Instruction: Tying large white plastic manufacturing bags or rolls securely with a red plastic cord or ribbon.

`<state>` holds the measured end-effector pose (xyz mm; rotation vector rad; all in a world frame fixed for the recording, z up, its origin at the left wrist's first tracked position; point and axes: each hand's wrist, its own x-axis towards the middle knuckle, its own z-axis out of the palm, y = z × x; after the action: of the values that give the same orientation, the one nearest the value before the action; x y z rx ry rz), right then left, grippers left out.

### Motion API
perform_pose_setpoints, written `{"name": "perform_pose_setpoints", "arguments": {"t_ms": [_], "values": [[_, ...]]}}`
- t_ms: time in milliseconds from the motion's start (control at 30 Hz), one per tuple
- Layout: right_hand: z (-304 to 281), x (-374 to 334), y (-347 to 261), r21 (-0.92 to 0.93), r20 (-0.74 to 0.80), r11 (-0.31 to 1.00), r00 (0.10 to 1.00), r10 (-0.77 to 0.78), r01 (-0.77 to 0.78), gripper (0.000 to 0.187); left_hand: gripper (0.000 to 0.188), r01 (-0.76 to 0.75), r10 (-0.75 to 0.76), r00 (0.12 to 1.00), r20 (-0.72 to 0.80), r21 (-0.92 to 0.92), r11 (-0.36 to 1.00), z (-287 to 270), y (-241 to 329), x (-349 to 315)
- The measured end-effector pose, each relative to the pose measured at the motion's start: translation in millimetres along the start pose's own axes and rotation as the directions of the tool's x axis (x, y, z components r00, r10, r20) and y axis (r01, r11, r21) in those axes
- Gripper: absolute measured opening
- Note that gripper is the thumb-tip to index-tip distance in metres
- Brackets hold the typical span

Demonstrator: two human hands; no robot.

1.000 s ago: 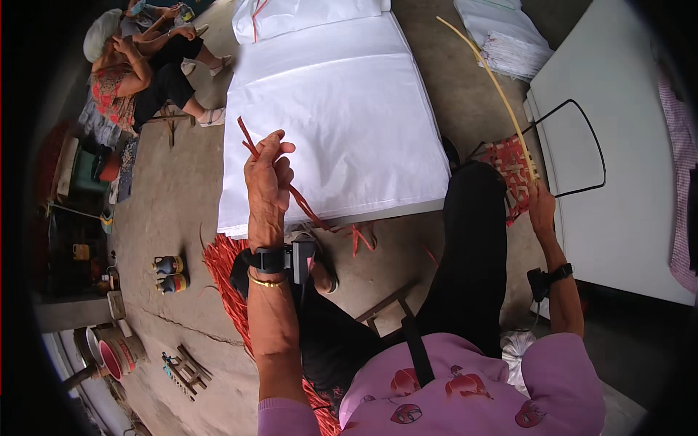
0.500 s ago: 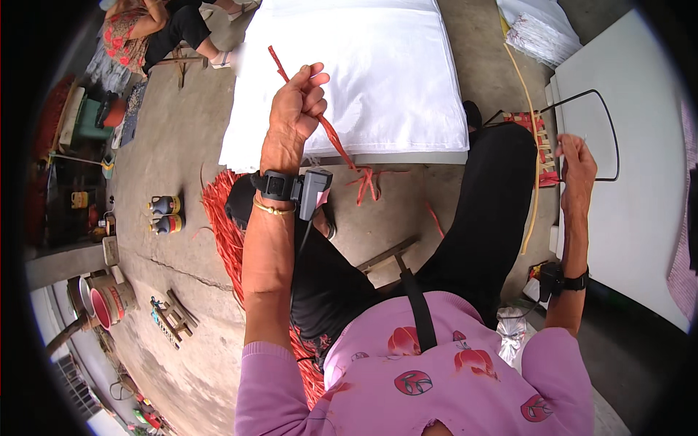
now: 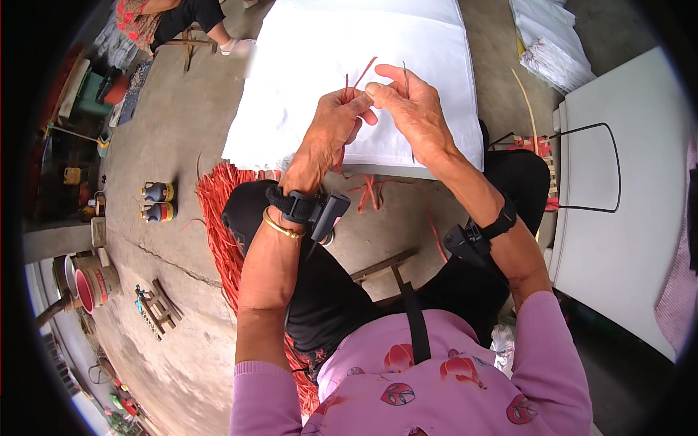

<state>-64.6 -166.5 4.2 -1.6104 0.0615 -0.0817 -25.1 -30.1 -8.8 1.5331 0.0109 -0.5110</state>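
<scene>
Pinched red strands [image 3: 366, 73] in left hand [image 3: 340, 120] near the near edge of white sheet stack [image 3: 291, 80], lengthwise toward its far edge, just left of right hand [image 3: 418, 116], with thin dark rod [image 3: 405, 74] gripped there.

- Left hand [image 3: 340, 120]: fingers curled inward, thumb folded close over them.
- Right hand [image 3: 414, 109]: just right of the left hand, thumb and index finger pointing toward it, their tips apart.
- Left forearm [image 3: 273, 283]: slants up to its hand from below.
- Right forearm [image 3: 483, 200]: slants leftward up to its hand.
</scene>
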Motion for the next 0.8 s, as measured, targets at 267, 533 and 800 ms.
{"name": "perform_pose_setpoints", "arguments": {"t_ms": [267, 533, 800], "values": [[-25.7, 5.2, 3.1, 0.219, 0.100, 0.963, 0.985, 0.139, -0.158, 0.021, 0.025, 0.031, -0.068, 0.966, 0.250, 0.146, 0.989, 22.9, -4.5, -9.5], [-40.2, 2.3, -1.5, 0.217, 0.136, 0.976, 0.990, -0.031, 0.000, 0.025, 0.028, 0.073, -0.094, 0.954, 0.286, 0.085, 0.994, 24.3, -6.9, -8.3], [-48.6, 5.3, -0.6, 0.091, 0.023, 0.996, 1.000, -0.015, 0.013, 0.022, 0.034, -0.032, 0.030, 0.935, 0.352, 0.001, 0.999, 31.2, -2.4, -13.0]]}}
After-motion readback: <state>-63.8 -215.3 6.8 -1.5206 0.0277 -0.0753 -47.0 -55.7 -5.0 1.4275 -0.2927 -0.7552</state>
